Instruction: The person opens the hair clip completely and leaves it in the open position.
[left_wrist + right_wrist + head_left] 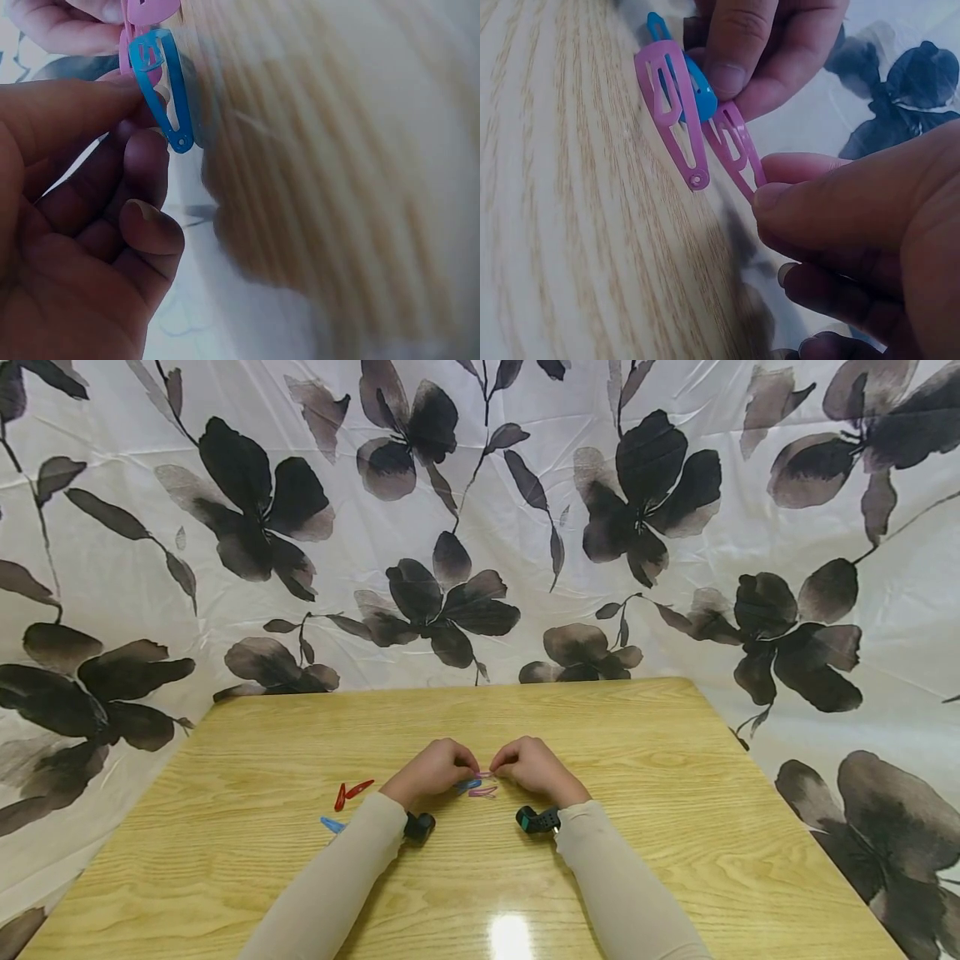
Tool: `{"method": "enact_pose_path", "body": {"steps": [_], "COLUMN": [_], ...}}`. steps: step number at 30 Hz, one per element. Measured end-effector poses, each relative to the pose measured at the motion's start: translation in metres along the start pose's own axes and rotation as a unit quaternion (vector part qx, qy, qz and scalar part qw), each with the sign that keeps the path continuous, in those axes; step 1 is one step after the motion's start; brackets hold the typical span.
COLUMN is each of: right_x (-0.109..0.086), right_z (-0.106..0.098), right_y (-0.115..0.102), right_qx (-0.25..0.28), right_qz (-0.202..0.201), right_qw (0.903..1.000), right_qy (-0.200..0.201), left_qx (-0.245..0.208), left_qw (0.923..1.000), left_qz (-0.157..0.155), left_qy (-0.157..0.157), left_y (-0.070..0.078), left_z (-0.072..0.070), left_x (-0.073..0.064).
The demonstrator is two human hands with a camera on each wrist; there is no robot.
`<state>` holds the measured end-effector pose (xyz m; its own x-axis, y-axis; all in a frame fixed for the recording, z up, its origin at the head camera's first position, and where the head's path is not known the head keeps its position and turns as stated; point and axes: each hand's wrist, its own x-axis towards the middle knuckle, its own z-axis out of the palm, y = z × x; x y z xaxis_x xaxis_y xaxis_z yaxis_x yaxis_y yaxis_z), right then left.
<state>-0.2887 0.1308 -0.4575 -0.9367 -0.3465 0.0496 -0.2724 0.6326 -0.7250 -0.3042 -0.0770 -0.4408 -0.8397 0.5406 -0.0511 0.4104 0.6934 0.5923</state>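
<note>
Between both hands is a pink snap hair clip. My right hand pinches its narrow end between thumb and finger. At its wide end, the thumb and fingertip of my left hand grip it, seen best in the right wrist view. Just in front of the hands, a blue snap hair clip lies on the table by the left fingertips. A second pink snap hair clip lies beside the blue one, partly overlapping it in the right wrist view.
Left of my left forearm, two red hair clips lie close together on the wooden table. Nearer, another blue hair clip is partly covered by the sleeve. A floral cloth hangs behind the table.
</note>
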Motion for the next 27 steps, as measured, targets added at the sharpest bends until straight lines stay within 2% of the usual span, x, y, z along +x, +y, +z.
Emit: {"method": "enact_pose_path", "body": {"steps": [15, 27], "right_x": [-0.0009, -0.0016], "right_z": [-0.0005, -0.0006], "right_y": [-0.0027, -0.0026], "right_qx": [-0.028, -0.038], "right_qz": [-0.007, -0.007], "right_qw": [0.9995, 0.9992], "right_qy": [-0.01, -0.006], "left_qx": [0.006, 0.014], "left_qw": [1.0, 0.9998], "left_qz": [0.002, -0.01], "left_qy": [0.001, 0.012], "left_y": [0.0033, 0.0035], "left_z": [0.0006, 0.0008], "left_x": [0.0001, -0.0013]}}
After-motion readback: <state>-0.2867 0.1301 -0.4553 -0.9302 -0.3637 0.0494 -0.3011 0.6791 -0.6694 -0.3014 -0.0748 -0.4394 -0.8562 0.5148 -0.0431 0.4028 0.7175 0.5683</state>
